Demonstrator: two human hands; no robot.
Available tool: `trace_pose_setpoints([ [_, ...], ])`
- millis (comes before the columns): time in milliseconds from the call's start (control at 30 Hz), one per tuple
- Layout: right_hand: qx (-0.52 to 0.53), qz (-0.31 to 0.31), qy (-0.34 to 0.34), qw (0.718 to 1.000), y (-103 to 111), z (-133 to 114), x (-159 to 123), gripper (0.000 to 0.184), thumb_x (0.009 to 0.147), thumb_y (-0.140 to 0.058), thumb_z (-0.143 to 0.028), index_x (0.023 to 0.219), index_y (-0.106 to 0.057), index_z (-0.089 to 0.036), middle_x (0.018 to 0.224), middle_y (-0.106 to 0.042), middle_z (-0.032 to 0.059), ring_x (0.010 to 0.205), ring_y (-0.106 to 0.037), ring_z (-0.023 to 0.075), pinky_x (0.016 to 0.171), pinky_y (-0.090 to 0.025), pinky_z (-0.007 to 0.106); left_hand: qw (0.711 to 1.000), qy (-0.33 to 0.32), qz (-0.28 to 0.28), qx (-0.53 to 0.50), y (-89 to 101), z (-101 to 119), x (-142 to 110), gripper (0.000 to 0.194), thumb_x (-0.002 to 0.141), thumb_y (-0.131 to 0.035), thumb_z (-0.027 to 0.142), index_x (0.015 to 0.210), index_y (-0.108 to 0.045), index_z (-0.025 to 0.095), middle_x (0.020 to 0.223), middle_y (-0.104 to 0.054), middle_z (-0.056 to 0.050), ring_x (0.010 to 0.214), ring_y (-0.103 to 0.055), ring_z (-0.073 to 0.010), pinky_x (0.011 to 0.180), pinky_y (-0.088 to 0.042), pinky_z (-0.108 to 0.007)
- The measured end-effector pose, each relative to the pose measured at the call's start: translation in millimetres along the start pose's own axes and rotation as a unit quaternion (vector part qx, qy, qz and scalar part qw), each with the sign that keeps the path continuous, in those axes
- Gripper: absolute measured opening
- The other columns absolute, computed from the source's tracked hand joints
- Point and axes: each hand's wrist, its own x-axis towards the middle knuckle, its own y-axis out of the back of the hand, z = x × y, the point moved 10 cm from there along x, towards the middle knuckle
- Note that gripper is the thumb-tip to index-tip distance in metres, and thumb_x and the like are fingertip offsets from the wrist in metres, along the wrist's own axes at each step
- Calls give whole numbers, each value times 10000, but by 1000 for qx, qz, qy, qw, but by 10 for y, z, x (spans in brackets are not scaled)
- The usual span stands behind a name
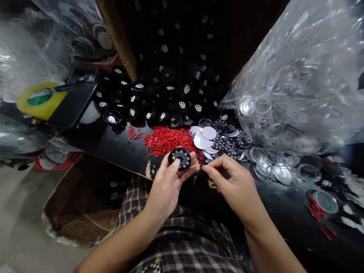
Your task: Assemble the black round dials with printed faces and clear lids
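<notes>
My left hand is closed round a small round black gauge, its dial with white markings facing up and the thumb lying over its lower edge. To the right of it, apart from the gauge, my right hand pinches thumb and forefinger together. What sits in that pinch is too small to make out. Just beyond my left hand lies a heap of small red pointers. Beside the heap, loose dial discs are piled, some black side up and others white side up.
Many black gauge housings crowd the back of the black bench. Clear round lenses spill from a plastic bag on the right. A yellow tape roll and a dark phone-like slab lie at left.
</notes>
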Motion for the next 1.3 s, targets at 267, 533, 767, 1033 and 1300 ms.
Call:
trace_pose_setpoints([
  [267, -38, -24, 51, 998, -48, -70, -30, 158, 920, -525, -258, 779, -579, -213, 707, -550, -7, 669, -512, 143, 630, -392, 274, 999, 3, -27, 26, -65, -5, -93, 220, 859, -611, 288, 1065, -640, 218, 1037, -733, -52, 1134, -620, -242, 1042, -419, -423],
  [533, -33, -16, 74, 997, -31, -201, -65, 127, 929, -511, -242, 827, -584, -221, 779, -576, 2, 757, -532, 156, 708, -388, 291, 991, -8, -42, 126, -39, -58, 104, 384, 865, -610, 254, 1242, -549, 298, 1201, -653, -16, 1140, -596, -206, 996, -458, -351],
  [767, -85, -23, 68, 994, -66, -152, -38, 148, 938, -492, -243, 812, -565, -216, 758, -562, -1, 729, -511, 159, 712, -360, 305, 973, -33, -73, 217, -168, -83, 59, 295, 872, -579, 229, 1166, -590, 247, 1226, -645, -20, 1202, -547, -208, 1035, -411, -321],
  [1033, -68, -42, 52, 995, -46, -162, -67, 163, 940, -490, -235, 802, -573, -209, 767, -583, -13, 727, -510, 142, 724, -356, 291, 957, -60, -105, 264, -217, 3, 22, 358, 872, -577, 240, 1227, -538, 222, 1271, -625, -31, 1208, -546, -181, 1051, -394, -291],
  [1300, -70, -29, 29, 997, -88, -136, -140, 197, 927, -501, -226, 733, -528, -198, 696, -556, -24, 689, -514, 132, 665, -351, 265, 899, -125, -61, 416, -159, 113, -87, 361, 877, -544, 201, 1234, -563, 253, 1151, -676, -3, 1015, -629, -152, 949, -448, -251],
])
